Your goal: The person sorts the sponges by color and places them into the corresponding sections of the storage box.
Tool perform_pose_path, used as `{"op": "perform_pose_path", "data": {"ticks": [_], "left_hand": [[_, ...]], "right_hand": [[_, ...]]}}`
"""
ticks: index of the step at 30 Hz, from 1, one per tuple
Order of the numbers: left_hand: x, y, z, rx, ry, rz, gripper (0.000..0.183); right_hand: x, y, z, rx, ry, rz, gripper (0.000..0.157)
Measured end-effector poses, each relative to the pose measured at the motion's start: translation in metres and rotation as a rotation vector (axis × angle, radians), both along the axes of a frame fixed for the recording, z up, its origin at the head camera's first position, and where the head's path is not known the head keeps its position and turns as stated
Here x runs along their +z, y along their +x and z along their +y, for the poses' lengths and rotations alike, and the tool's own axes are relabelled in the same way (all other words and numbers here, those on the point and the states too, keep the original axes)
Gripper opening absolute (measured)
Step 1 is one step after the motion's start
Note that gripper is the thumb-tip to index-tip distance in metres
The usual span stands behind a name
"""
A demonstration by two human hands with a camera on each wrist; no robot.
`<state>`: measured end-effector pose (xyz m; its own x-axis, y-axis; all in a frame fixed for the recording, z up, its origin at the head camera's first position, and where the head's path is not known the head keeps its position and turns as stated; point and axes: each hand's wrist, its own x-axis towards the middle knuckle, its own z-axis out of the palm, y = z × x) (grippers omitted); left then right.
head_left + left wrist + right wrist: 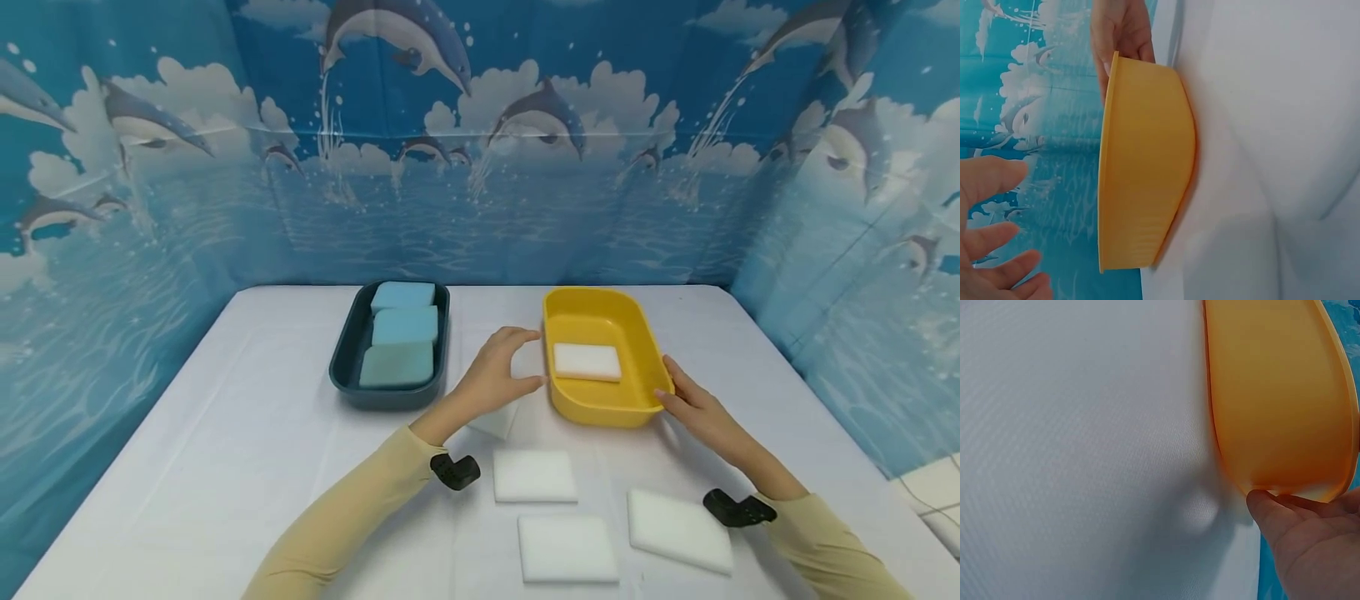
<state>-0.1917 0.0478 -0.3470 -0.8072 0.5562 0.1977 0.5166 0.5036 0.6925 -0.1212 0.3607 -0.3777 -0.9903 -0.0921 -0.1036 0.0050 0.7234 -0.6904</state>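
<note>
A yellow plastic tub (645,333) stands on the white table with one white sponge-like block (587,362) lying inside. My right hand (697,412) holds the tub at its right near corner, thumb at the rim and fingers along the outer wall. In the right wrist view, the fingertips (1263,503) touch the tub's outside. My left hand (491,375) is just left of the tub, thumb and fingers spread apart, holding nothing. The left wrist view shows a gap between those fingers (997,175) and the yellow wall (1147,156).
A dark teal tub (337,358) at the back left holds three blue blocks (405,325). Several white blocks (535,477) lie on the table (225,467) nearer me, one partly covered by my left hand. A dolphin-print curtain (480,217) hangs behind the table.
</note>
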Motion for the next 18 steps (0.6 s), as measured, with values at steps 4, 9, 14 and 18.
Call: {"op": "perform_pose_path", "data": {"ticks": [4,9,14,18], "left_hand": [[-0.004,0.002,-0.007,-0.001,-0.026,-0.009,0.060],[-0.011,0.004,-0.014,0.009,-0.033,-0.002,0.060],[-0.019,0.007,-0.022,0.002,-0.058,0.011,0.060],[-0.026,0.007,-0.030,-0.014,-0.098,0.005,0.060]], "right_hand": [[0.000,-0.002,0.002,0.007,0.004,-0.004,0.073],[0.001,-0.002,0.003,0.006,0.008,-0.002,0.073],[-0.001,-0.001,0.002,-0.006,0.000,-0.009,0.074],[-0.002,-0.002,0.001,-0.010,-0.003,-0.011,0.074]]}}
